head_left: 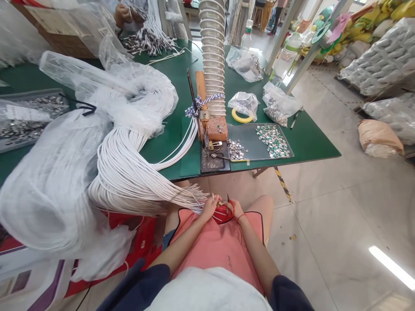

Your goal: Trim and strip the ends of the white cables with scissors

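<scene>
Above my lap, my left hand (pixel 210 207) is closed, with a short white cable end (pixel 213 196) showing at its fingers. A small yellowish piece lies between the two hands, too small to name. My right hand (pixel 237 209) grips scissors (pixel 231 210) with red handles, their dark tips pointing up. Beside my left hand fan out the loose ends of a thick bundle of white cables (pixel 129 168), which hangs over the table's front edge. A few white strands rest on red material (pixel 221 214) in my lap, partly hidden by my hands.
On the green table (pixel 316 144) stand a ribbed hose (pixel 212 52), a brick (pixel 218 128) with a soldering iron beside it, and a tray (pixel 251 138) of small metal parts. Yellow tape (pixel 241 115) and bagged parts (pixel 279 106) lie behind. A co-worker's hand (pixel 123 16) holds cables at the far side.
</scene>
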Tool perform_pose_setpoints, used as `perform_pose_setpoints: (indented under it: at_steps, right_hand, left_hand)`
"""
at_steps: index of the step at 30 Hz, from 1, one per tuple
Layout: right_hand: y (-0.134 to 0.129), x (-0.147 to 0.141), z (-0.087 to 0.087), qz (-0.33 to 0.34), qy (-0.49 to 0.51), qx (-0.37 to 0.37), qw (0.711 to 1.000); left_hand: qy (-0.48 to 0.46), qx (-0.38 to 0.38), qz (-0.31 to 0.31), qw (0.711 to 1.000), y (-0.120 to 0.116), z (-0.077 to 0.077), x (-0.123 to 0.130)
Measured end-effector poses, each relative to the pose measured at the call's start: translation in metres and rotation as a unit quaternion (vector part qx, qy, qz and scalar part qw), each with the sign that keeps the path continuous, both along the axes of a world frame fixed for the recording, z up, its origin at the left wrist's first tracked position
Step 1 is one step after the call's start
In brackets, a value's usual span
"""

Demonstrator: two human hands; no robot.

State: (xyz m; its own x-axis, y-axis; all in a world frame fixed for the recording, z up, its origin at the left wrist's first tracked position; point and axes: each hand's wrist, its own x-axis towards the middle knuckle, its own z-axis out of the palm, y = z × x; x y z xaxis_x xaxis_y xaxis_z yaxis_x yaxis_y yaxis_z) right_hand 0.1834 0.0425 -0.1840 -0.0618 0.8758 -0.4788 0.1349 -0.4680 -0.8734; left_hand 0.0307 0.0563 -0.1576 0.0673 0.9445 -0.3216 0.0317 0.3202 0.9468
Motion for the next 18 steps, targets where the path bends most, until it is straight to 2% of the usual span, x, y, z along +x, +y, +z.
perform_pose_setpoints:
  at_steps: [4,7,12,15,18]
  right_hand:
    - [0.002,0.001,-0.003,-0.014,-0.023,0.002,1.000]
    - [0.005,0.008,-0.006,-0.055,-0.048,0.005,0.997]
    - [0.008,0.023,-0.009,-0.163,-0.067,0.022,0.984]
    - [0.011,0.027,-0.008,-0.209,-0.052,0.031,0.976]
    - [0.012,0.027,-0.005,-0.219,-0.027,0.033,0.975]
  left_hand:
    - [-0.036,0.008,0.042,0.998,0.000,0.018,-0.001]
    - [-0.083,0.006,0.065,0.994,-0.003,0.039,-0.006]
    - [-0.153,-0.025,0.032,0.987,-0.020,0.072,-0.014]
    - [-0.164,-0.053,0.000,0.985,-0.028,0.073,-0.011]
    - [-0.151,-0.085,-0.021,0.985,-0.027,0.054,-0.006]
